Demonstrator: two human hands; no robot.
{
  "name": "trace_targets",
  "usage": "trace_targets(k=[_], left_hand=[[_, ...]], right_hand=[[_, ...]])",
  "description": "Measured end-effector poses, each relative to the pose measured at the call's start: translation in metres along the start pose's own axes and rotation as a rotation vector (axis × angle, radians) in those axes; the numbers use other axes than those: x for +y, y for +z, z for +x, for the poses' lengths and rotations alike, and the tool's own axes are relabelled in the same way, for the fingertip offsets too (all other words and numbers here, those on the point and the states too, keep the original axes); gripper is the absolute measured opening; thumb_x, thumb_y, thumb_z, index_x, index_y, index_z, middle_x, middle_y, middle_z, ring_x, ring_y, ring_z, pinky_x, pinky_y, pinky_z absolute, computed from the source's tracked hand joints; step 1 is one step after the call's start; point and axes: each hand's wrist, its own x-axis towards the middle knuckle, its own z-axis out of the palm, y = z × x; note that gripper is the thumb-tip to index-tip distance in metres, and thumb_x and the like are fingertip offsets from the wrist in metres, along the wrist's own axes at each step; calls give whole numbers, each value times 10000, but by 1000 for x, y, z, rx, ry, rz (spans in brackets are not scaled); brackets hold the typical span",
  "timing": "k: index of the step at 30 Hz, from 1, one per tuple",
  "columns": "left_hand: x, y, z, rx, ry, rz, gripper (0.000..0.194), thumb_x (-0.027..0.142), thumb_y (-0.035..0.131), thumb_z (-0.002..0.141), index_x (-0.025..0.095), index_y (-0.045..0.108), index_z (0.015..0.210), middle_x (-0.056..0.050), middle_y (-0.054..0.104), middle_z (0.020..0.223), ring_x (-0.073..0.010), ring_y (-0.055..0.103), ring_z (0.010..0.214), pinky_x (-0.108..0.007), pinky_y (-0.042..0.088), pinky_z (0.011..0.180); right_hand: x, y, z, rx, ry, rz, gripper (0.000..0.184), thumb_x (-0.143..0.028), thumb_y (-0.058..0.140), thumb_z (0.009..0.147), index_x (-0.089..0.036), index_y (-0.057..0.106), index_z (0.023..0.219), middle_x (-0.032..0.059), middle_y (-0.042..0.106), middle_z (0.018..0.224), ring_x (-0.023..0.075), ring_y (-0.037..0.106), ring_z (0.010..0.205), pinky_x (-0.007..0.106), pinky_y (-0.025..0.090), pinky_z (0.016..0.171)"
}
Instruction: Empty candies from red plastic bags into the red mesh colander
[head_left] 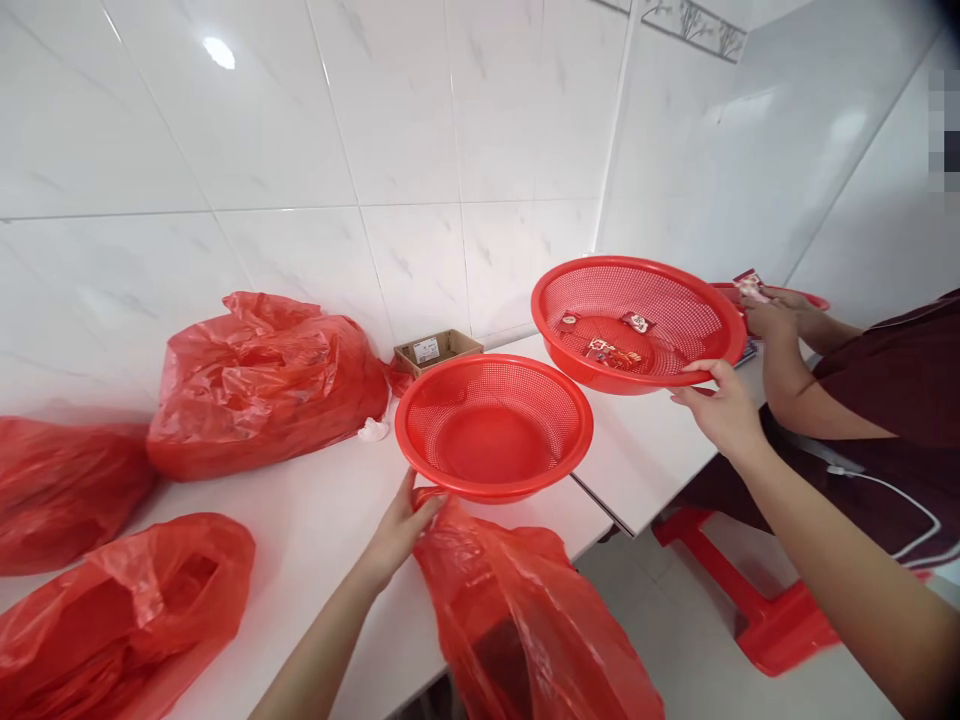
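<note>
The near basket (487, 425), of red mesh, is held tilted above the worktop (315, 560) by the left hand (401, 530), which is curled under the rim. A red bag (517, 620) hangs just below that hand, its neck touching the hand and the rim; whether it is gripped too cannot be told. The far basket (637, 300) is held by the right hand (720, 410), partly closed on the rim, with the fingers on its upper edge. Small red packets (607, 350) are seen lying in the far basket, while none are seen in the near one.

Beyond the far basket, a red packet (752, 286) is held by a co-worker's hand (769, 318) above a third red basket (806, 298). Three more red bags (262, 390) are heaped on the worktop, and a cardboard box (437, 352) stands against the tiled wall (225, 120).

Handling of the baskets is judged to be the step in hand. Any further move of either basket calls for a firm hold on its rim, as both are tilted and gripped from one side only.
</note>
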Motion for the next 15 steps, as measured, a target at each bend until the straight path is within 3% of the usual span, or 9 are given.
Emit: trace_targets(k=[3, 7, 9, 11, 13, 15], left_hand=[[4, 37, 32, -34, 50, 3, 850, 412, 635, 805, 233, 241, 1536, -134, 617, 1254, -161, 607, 771, -310, 478, 730], [7, 68, 54, -69, 35, 7, 898, 324, 665, 771, 255, 221, 1549, -153, 460, 1460, -153, 601, 804, -323, 474, 783], [7, 66, 48, -63, 14, 11, 789, 343, 639, 796, 231, 320, 1509, -139, 524, 1383, -161, 588, 838, -309, 463, 787], [7, 54, 29, -85, -26, 22, 616, 386, 621, 811, 202, 494, 1385, -96, 641, 1143, -160, 564, 785, -286, 449, 725], [8, 34, 0, -149, -86, 32, 435, 441, 614, 810, 177, 646, 1154, -26, 641, 835, -141, 511, 647, -259, 408, 609], [8, 11, -36, -219, -150, 36, 328, 468, 635, 787, 156, 689, 874, 8, 578, 676, -117, 446, 548, -237, 347, 522]], right_hand=[[-32, -24, -24, 1, -58, 77, 342, -413, 735, 683, -275, 623, 976, 39, 667, 1026, 223, 648, 784, 390, 536, 763], [-68, -48, -55, -178, -31, 316, 399, -399, 814, 626, -293, 622, 959, -10, 619, 965, 182, 604, 796, 356, 558, 767], [-81, -60, -68, -301, 31, 409, 409, -391, 839, 616, -305, 624, 953, -25, 599, 920, 160, 581, 775, 315, 567, 734], [-89, -71, -82, -429, 94, 456, 382, -388, 833, 652, -309, 620, 959, -26, 591, 880, 142, 560, 724, 271, 561, 662], [-94, -80, -95, -571, 165, 487, 344, -376, 809, 706, -305, 605, 973, -26, 585, 828, 128, 544, 660, 240, 537, 590], [-96, -85, -106, -713, 246, 507, 317, -361, 790, 739, -293, 589, 975, -20, 592, 815, 124, 545, 625, 231, 517, 551]])
